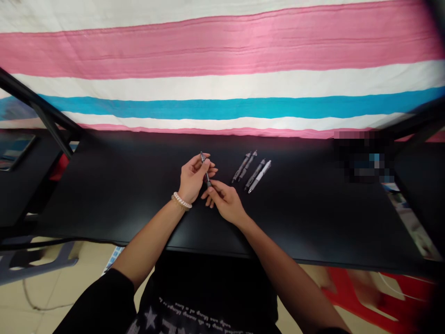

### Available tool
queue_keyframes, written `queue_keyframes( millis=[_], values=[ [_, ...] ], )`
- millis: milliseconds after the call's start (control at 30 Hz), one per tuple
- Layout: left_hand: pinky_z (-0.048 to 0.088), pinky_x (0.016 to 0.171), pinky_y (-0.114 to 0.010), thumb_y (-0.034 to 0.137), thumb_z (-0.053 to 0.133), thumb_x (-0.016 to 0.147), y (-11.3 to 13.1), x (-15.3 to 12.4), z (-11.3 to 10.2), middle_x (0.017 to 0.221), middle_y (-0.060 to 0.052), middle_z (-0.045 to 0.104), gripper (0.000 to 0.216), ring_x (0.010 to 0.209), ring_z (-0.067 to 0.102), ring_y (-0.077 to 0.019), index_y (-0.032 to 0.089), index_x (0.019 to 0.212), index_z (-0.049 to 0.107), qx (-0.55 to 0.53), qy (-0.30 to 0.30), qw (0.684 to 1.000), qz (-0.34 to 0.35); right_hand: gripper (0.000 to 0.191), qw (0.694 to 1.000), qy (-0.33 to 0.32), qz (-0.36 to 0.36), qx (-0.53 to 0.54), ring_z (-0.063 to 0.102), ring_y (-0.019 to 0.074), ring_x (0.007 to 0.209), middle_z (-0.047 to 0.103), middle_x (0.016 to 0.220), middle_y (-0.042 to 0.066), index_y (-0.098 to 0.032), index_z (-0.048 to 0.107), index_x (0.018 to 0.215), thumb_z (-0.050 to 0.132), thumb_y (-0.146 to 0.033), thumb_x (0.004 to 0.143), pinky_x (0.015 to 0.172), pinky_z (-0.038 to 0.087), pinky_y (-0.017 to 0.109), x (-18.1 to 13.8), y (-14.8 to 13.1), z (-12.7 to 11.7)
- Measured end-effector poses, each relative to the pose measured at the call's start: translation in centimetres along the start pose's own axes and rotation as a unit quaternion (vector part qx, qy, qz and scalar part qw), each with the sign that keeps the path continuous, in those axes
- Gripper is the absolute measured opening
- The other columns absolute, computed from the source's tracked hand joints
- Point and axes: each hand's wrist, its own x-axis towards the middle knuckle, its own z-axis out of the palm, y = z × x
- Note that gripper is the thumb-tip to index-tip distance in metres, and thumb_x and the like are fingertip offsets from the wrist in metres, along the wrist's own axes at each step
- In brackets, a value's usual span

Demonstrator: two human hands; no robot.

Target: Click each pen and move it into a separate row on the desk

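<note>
— State of the hands?
— Left hand [193, 178], bracelet [182, 201] at the wrist, is closed round the upper part of a dark pen [207, 176]. Right hand [224, 200] pinches its lower end.
— Location of the pen?
— Held steeply tilted between both hands, just above the black tabletop [295, 218].
— Other items?
— Four more pens [251, 170] lie side by side on the tabletop, just right of the hands, apart from them. A striped cloth [222, 69] hangs behind.

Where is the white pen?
In the head view, the white pen lies on the table, rightmost in the row of pens, right of the right hand.
</note>
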Motion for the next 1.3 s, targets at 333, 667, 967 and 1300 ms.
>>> queue_keyframes(
  millis=[333,667,967,1300],
  values=[
    [0.06,0.076,-0.034,0.039,0.084,0.071,0.1,0.4,0.0,0.085,-0.008,0.076,0.037,0.079,0.075,-0.0201,0.014,0.094,0.069,-0.057,0.055,0.997,-0.018,0.019,0.957,0.22,-0.099,-0.159,0.069,0.0172,0.07,0.075,0.085,0.004,-0.022,0.078,0.099,0.07,-0.031,0.085,0.069,0.059,0.034,0.0,0.2,-0.4],
    [0.056,0.09,-0.038,0.037,0.083,0.073,-0.4,0.9,-0.1,0.09,-0.007,0.075,0.035,0.086,0.075,-0.0206,0.015,0.095,0.069,-0.103,0.082,0.991,-0.004,0.019,0.977,0.192,-0.08,-0.045,0.069,0.0196,0.094,0.07,0.104,0.005,-0.026,0.075,0.097,0.076,-0.038,0.082,0.081,0.06,0.036,0.7,0.6,-0.8],
    [0.057,0.088,-0.038,0.035,0.083,0.074,-0.4,0.8,0.1,0.089,-0.007,0.075,0.032,0.084,0.075,-0.0202,0.015,0.094,0.068,-0.125,0.069,0.99,-0.002,0.025,0.977,0.211,-0.045,-0.003,0.07,0.0178,0.082,0.071,0.092,0.004,-0.024,0.071,0.099,0.071,-0.044,0.085,0.074,0.061,0.035,0.7,0.1,-0.8],
    [0.058,0.085,-0.034,0.033,0.083,0.075,-0.1,0.8,0.1,0.087,-0.006,0.076,0.029,0.082,0.075,-0.0183,0.015,0.093,0.068,-0.12,0.081,0.989,0.003,0.021,0.974,0.221,-0.017,0.033,0.069,0.0164,0.071,0.073,0.082,0.003,-0.022,0.075,0.098,0.074,-0.037,0.083,0.068,0.06,0.034,0.6,0.2,-0.8]
  ],
)
